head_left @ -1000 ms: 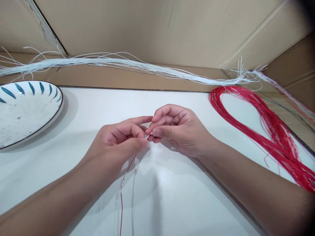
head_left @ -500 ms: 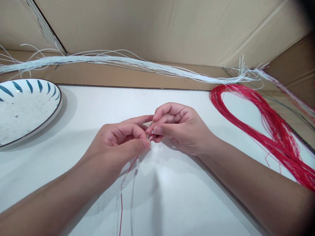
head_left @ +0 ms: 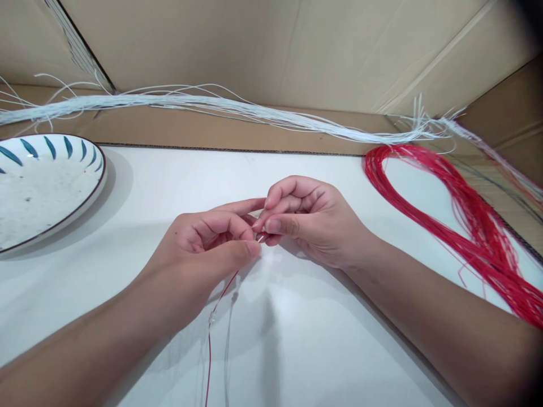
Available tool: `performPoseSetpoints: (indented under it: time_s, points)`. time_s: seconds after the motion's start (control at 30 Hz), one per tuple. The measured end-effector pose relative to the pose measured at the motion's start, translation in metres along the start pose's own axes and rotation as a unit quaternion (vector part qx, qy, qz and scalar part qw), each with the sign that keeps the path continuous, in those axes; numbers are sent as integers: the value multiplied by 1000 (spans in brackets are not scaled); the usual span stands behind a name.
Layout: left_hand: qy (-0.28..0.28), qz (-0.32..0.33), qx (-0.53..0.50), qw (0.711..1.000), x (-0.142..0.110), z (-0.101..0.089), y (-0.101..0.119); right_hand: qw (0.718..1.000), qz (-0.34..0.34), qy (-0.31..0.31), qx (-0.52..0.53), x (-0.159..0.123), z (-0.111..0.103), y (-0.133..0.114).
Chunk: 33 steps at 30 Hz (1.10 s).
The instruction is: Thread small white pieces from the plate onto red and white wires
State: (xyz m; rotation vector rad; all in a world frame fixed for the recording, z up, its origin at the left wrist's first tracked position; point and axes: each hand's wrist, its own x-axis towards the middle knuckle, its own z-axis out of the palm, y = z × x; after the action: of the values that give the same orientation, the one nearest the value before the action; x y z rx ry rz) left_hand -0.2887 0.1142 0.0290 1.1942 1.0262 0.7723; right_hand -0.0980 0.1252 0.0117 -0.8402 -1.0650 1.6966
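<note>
My left hand (head_left: pixel 216 237) pinches a thin red cord (head_left: pixel 209 356) between thumb and forefinger. From under that hand the cord hangs down toward the near edge, with a small clear bead (head_left: pixel 211 318) on it. Fingertip to fingertip with it, my right hand (head_left: pixel 299 217) is closed in a pinch. A short red and whitish bit of cord shows between the two hands, by the right thumb tip. The fingers hide most of what is held there.
A white plate (head_left: pixel 46 220) with blue-green leaf marks and small bits on it stands at left. At right lies a looped bundle of red cords (head_left: pixel 407 209). A bundle of white cords (head_left: pixel 178 100) runs along the back on cardboard (head_left: pixel 254 45).
Almost nothing differs. Both hands keep their pinch at the same place, with only a very slight shift to the right.
</note>
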Motion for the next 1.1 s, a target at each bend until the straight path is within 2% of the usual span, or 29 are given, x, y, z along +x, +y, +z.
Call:
performPoseSetpoints:
  time_s: [0.43,0.67,0.8,1.1]
  points:
    - [0,-4,-25,1000,1,0,-2,1000,-5,1,8,-1,0,1]
    - [57,2,14,998,-2,3,-2,999,-10,16,39,0,2,1]
    - [83,17,34,996,-3,5,-1,998,-16,3,58,0,1,2]
    - [88,18,60,994,-4,7,0,997,-15,-9,81,0,1,3]
